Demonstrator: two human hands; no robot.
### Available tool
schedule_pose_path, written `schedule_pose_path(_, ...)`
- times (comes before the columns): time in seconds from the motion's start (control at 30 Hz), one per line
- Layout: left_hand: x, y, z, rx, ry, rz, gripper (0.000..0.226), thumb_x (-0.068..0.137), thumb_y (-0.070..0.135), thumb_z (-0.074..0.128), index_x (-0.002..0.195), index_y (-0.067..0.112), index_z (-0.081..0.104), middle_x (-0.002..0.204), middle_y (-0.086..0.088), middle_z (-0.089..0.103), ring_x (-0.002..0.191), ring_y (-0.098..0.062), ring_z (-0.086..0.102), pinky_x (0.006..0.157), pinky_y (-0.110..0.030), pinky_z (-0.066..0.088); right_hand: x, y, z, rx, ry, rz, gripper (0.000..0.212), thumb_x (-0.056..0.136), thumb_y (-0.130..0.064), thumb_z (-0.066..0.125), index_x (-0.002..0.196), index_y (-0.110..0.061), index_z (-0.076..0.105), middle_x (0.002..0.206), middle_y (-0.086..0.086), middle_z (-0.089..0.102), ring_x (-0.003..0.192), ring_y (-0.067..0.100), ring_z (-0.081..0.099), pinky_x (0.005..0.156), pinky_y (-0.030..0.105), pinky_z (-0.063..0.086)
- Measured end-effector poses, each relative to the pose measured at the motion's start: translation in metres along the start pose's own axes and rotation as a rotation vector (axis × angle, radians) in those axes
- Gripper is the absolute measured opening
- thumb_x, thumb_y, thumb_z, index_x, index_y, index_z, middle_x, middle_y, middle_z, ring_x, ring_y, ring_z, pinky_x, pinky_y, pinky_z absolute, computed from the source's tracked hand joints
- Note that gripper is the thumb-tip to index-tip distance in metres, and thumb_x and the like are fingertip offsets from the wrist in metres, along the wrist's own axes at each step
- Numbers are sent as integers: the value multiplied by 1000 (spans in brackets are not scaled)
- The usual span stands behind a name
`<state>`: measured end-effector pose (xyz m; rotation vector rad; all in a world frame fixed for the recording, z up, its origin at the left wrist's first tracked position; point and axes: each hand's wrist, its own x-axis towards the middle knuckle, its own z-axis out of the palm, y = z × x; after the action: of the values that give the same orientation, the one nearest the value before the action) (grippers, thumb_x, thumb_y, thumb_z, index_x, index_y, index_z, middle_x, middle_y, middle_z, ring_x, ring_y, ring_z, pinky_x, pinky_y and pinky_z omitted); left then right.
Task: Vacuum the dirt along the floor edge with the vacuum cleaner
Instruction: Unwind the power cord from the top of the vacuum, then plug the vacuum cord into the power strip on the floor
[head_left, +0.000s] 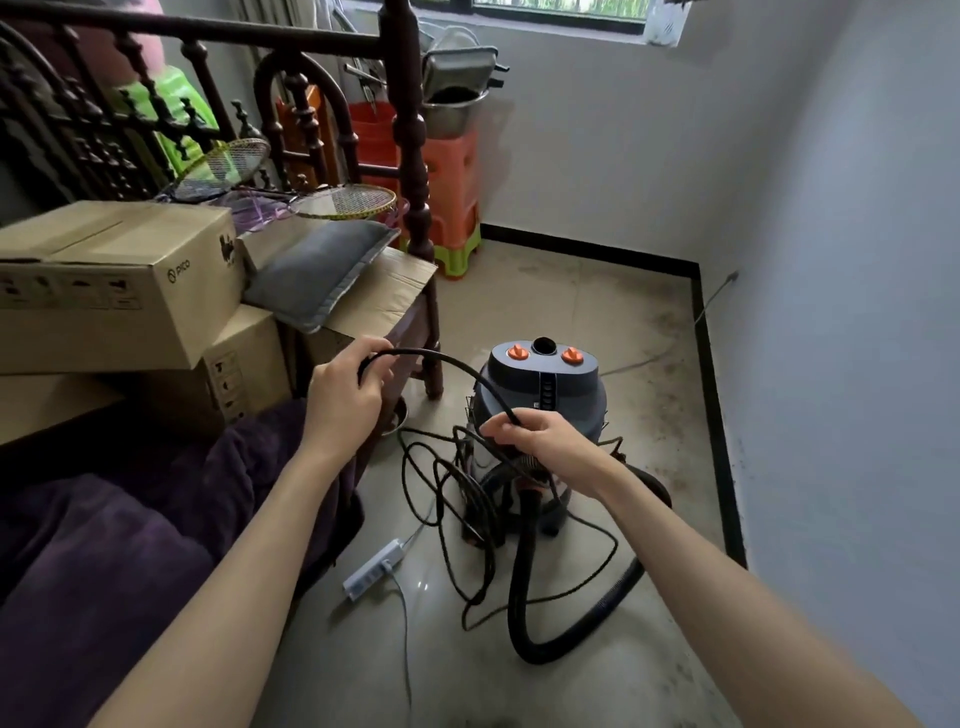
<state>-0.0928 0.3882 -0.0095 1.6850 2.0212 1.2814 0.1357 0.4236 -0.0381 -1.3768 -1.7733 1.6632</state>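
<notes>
A grey canister vacuum cleaner with two orange knobs stands on the tiled floor. Its thick black hose loops on the floor in front of it. A thin black power cord arches between my hands, and the rest lies tangled beside the vacuum. My left hand grips one end of that arch near the bed. My right hand pinches the other end just in front of the vacuum body. Dark dirt spreads along the floor by the black skirting on the right.
A white power strip lies on the floor near the bed. Cardboard boxes, a grey cushion and badminton rackets are piled on the bed at left. Stacked orange stools with metal pans fill the far corner. A white wall stands on the right.
</notes>
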Motion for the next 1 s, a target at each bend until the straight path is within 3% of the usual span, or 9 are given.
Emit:
schedule_pose_path(0.2,-11,-11,2,67,-86,11,14,88,5,62,99,5,70,98,-9,67,95,-27,59,87,-34,42,9,7,8,-71,-61,39,14,99,-10,53,97,-9,67,85,2,68,78,9,63,71,12,47)
schedule_pose_path(0.37,-24,-23,7,181,-89,-32,15,86,8,66,100,4,72,98,-14,56,98,-30,47,89,-19,29,15,19,25,-110,-138,24,11,96,-11,57,97,-10,68,92,6,69,82,8,63,81,21,49)
schedule_pose_path(0.5,-37,-35,9,395,-32,-71,13,84,17,70,96,15,75,95,-14,53,96,-36,46,86,-40,36,23,28,30,-97,-160,-24,12,95,-11,60,85,-14,67,81,2,67,76,7,60,78,21,48)
schedule_pose_path(0.6,-54,-44,15,419,15,-157,14,84,21,69,96,17,76,92,-13,50,91,-35,48,80,-42,41,28,41,34,-117,-158,-38,9,92,-10,64,89,-11,72,73,-4,66,68,1,60,74,17,46)
schedule_pose_path(0.73,-77,-65,34,193,-66,-464,21,93,19,57,111,17,69,92,-9,65,90,-30,61,82,-35,45,36,61,42,-173,-144,-51,13,89,-9,67,98,-6,76,76,1,71,69,0,63,77,18,50)
schedule_pose_path(0.83,-83,-73,53,-545,29,-925,29,99,16,48,126,7,54,98,-10,64,83,-22,64,81,-34,50,43,77,50,-226,-198,-39,13,88,-11,68,98,-11,77,82,6,76,72,0,66,80,19,52)
schedule_pose_path(0.9,-83,-85,68,-979,143,-1181,35,99,17,48,131,3,44,109,-15,59,91,-25,63,82,-35,49,47,92,57,-261,-239,-29,11,88,-12,69,93,-11,78,80,6,76,71,1,65,77,19,52)
schedule_pose_path(0.97,-85,-103,82,-1116,130,-1353,41,98,15,49,134,-3,39,118,-18,55,109,-31,58,86,-40,47,53,107,64,-287,-276,-21,10,88,-12,68,91,-11,78,75,1,73,67,-5,60,70,15,49)
schedule_pose_path(1.0,-86,-111,90,-1070,64,-1368,41,98,11,48,135,-4,39,122,-18,54,111,-32,57,86,-40,47,57,116,66,-282,-287,-11,10,88,-11,68,91,-10,78,75,-1,72,64,-8,59,68,12,47)
